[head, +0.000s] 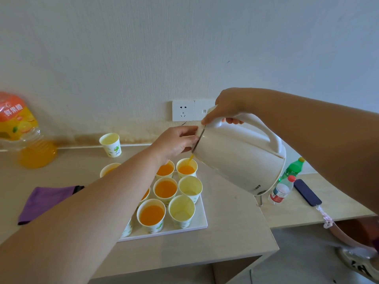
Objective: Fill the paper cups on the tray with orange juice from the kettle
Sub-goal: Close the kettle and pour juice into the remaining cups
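Kettle (242,152): white, held tilted steeply over the far right corner of the tray (196,222), spout down and to the left. A thin orange stream (191,157) runs from the spout into the far right cup (186,168).

Right hand (227,107): wrapped round the top of the kettle handle, fingers curled shut on it, thumb lying along the lid edge.

Left hand (176,143): at the kettle's lid rim, fingers bent and pressed together against the lid, beside the spout. The forearm crosses the left side of the tray and hides some cups.

Tray: white, flat, on the right half of the table (225,249), reaching toward its front edge. Cups stand in rows on it.

Filled cups, orange to near the brim: the far middle cup (165,169), the centre cup (165,189), the near middle cup (152,215). The far right cup is partly filled under the stream.

Empty cups: two along the right edge of the tray, middle (190,188) and near (181,210).

Spare cup (110,144): empty, off the tray, near the table's far edge.

Juice bottle (22,132): large, part full, at the far left corner.

Purple cloth (45,201): flat on the table, left of the tray.

Lower side table (297,216), right: two small bottles (282,190) and a dark phone (307,192).
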